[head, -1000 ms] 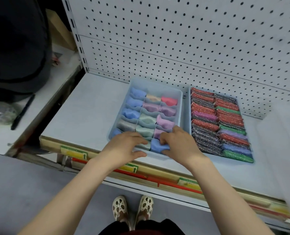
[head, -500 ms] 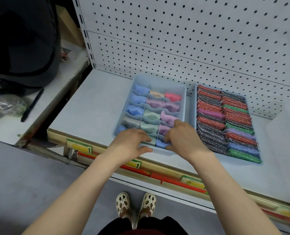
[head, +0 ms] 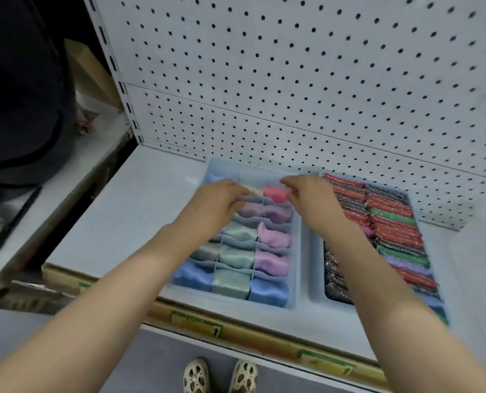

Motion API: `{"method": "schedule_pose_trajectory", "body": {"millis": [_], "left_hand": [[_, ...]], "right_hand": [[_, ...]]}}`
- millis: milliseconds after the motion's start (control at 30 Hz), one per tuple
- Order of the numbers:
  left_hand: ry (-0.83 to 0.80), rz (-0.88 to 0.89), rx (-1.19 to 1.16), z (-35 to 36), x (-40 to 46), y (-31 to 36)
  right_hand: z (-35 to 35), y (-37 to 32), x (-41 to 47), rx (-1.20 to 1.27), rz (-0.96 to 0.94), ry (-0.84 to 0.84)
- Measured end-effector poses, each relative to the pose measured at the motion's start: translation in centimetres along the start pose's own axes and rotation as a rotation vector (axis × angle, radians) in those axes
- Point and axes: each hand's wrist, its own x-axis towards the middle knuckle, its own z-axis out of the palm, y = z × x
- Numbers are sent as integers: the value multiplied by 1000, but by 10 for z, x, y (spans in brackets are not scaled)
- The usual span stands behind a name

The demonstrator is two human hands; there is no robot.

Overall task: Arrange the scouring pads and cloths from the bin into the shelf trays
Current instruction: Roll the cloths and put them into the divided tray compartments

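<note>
Left hand and right hand reached over far row of pale blue divided plastic tray; fingers curled, grip blurred, cannot be told. Red-pink folded cloth seated between fingertips. Pastel rolled cloths slotted beneath wrists. Glittery scouring pads packed in tray just right of right hand.

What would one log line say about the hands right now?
left hand: touching beige cloth | right hand: at pink folded cloth | place: far row, divided blue plastic tray | grip: blurred, unclear
</note>
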Motion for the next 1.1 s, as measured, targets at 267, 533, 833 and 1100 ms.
{"method": "schedule_pose_trajectory", "body": {"millis": [267,533,833,1100], "left_hand": [[-267,-34,271,33,84,-23],[-207,-74,354,49,101,-28],[-178,1,451,5,82,-62],[-347,13,704,15,93,-48]], "right_hand": [[31,-8,55,-308,-29,-287],[45,-3,62,-411,-53,-182],[38,-19,57,-293,-91,-48],[56,-31,78,-233,-81,-129]]}}
